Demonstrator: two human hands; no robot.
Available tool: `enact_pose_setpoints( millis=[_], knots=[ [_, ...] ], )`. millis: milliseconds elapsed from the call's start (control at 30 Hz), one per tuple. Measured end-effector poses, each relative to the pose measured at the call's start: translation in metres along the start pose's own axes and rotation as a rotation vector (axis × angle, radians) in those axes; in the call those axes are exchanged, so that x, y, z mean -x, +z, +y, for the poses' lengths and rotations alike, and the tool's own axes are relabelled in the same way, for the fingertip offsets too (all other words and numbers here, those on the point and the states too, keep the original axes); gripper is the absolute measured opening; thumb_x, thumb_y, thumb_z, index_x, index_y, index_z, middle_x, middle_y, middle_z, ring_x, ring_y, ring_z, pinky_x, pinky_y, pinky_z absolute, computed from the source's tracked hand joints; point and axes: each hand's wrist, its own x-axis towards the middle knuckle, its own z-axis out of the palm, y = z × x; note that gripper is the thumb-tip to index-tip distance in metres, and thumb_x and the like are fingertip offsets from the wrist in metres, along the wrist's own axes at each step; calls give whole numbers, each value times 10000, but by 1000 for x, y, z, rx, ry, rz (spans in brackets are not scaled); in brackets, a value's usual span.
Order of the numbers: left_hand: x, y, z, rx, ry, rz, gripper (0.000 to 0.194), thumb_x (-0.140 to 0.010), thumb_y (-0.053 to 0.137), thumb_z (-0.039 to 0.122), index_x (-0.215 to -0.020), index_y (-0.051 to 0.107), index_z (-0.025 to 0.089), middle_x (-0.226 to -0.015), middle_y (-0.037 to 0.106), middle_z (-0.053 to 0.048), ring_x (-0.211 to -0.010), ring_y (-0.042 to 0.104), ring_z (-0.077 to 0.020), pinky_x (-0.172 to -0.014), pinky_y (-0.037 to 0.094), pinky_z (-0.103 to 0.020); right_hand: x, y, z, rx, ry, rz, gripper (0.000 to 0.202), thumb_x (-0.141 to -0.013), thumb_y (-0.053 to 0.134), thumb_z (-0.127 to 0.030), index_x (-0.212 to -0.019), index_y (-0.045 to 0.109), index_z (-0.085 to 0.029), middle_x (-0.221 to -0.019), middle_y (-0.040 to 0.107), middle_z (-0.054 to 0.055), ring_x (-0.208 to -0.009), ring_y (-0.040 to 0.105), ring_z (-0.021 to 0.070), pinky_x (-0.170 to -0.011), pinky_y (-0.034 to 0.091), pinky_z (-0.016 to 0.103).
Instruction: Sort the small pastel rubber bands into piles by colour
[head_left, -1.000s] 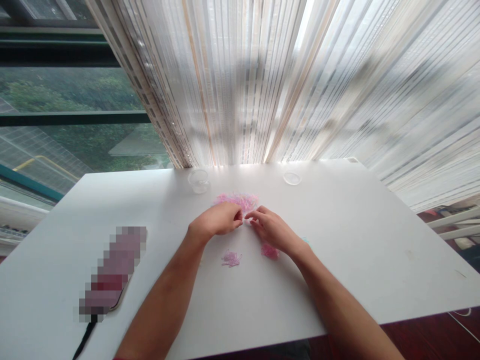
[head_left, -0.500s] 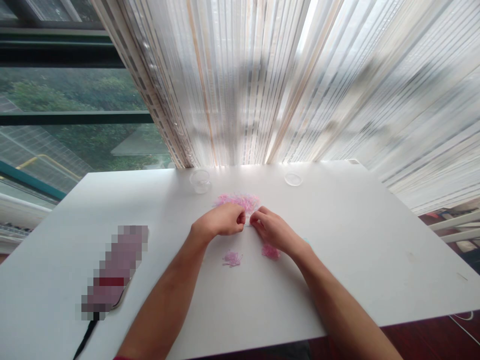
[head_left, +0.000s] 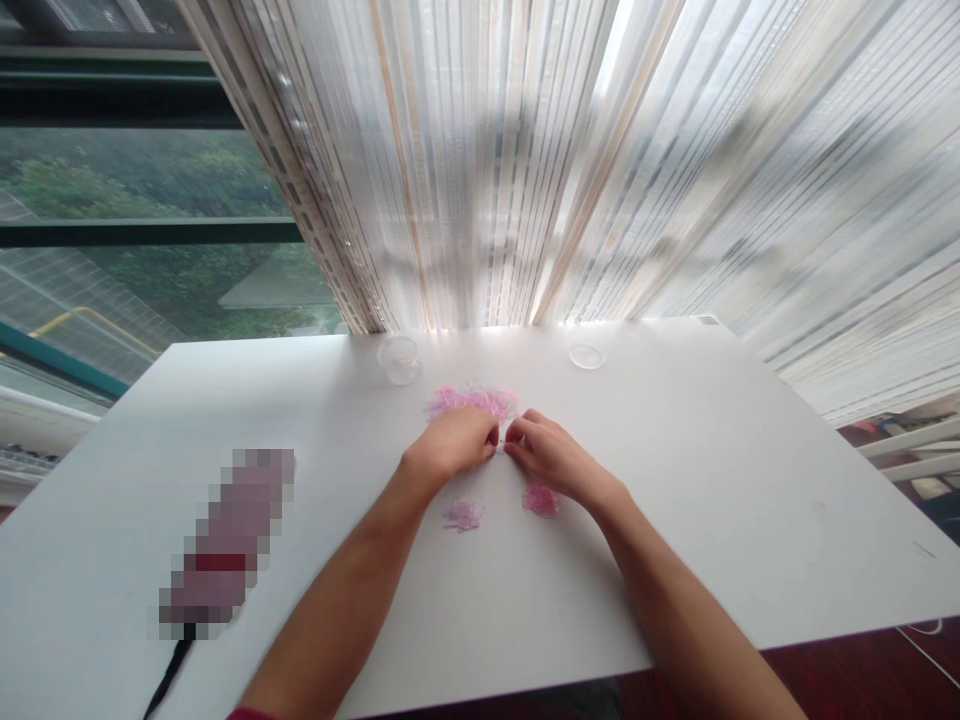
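Observation:
My left hand [head_left: 469, 437] is closed, fingertips pressed together, just in front of a mixed pile of thin pink and lilac strands [head_left: 471, 399]. Facing it a small gap away, my right hand [head_left: 541, 452] is closed in a pinch. Something thin and pale shows between the fingertips, too small to name. Nearer to me, a small lilac pile of strands [head_left: 464, 515] lies below my left hand. A small deep-pink pile [head_left: 541, 500] sits just below my right hand.
Clear round containers or lids [head_left: 400, 361] stand at the table's back left, and a clear round lid [head_left: 586, 356] lies back right. A blurred-out phone-like object [head_left: 229, 540] with a black strap or cable lies at left. Striped curtains [head_left: 480, 160] hang behind the white table [head_left: 750, 480].
Both hands have shifted slightly; the left moved right, closer to the right hand. The deep-pink pile shows more fully below the right hand. The piles stay in place.

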Motion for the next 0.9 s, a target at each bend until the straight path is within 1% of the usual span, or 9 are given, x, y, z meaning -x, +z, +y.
enact_pose_setpoints(
  millis=[167,267,400,467,567,700,767,900],
  knots=[
    [1,1,2,-26,33,-14,179,-889,611,125,-865,778,185,-888,798,-85,-811,727,-242,-718,512,-296,2,-1,-4,-1,-19,-14,114,-991,563,-134,-910,600,-205,-989,593,45,-827,601,180,-773,467,302],
    [3,0,-1,-19,59,-27,166,-905,606,142,-889,769,174,-927,800,-92,-843,723,-246,-715,508,-294,4,-4,-5,-23,-39,-24,119,-984,537,-127,-899,569,-204,-992,604,53,-829,580,184,-768,459,307],
    [6,-6,-7,22,65,-29,157,-904,610,161,-930,764,170,-950,804,-86,-840,719,-244,-701,507,-294,5,-10,-4,-78,-26,-33,125,-980,515,-143,-883,553,-212,-863,637,21,-762,567,179,-707,444,301],
    [8,-10,-10,55,72,-18,163,-895,610,162,-929,768,182,-951,807,-69,-832,720,-233,-703,511,-288,6,-13,-1,-114,-6,-30,126,-981,516,-169,-875,566,-216,-803,653,1,-718,569,170,-670,440,291],
    [10,-15,-13,107,79,14,173,-901,612,183,-943,780,194,-990,810,-61,-871,727,-230,-737,520,-286,6,-17,2,-166,24,-7,125,-967,532,-193,-874,611,-216,-805,695,1,-709,598,165,-659,456,291],
    [10,-18,-17,172,92,29,179,-926,627,239,-964,797,199,-1015,817,-65,-876,736,-232,-749,526,-292,6,-22,4,-246,40,33,130,-953,569,-230,-961,699,-219,-904,767,25,-785,674,180,-734,524,323],
    [10,-18,-17,203,107,34,197,-935,627,253,-1013,800,201,-1039,815,-67,-895,739,-233,-761,530,-295,7,-25,3,-292,37,40,155,-945,588,-247,-1006,728,-220,-946,790,34,-819,704,186,-772,552,334],
    [12,-21,-15,260,157,23,232,-943,627,242,-1101,796,226,-1061,813,-40,-920,743,-212,-803,538,-277,8,-29,-1,-376,25,45,176,-932,625,-320,-1010,740,-211,-951,801,39,-850,738,196,-790,582,333]
  ],
)
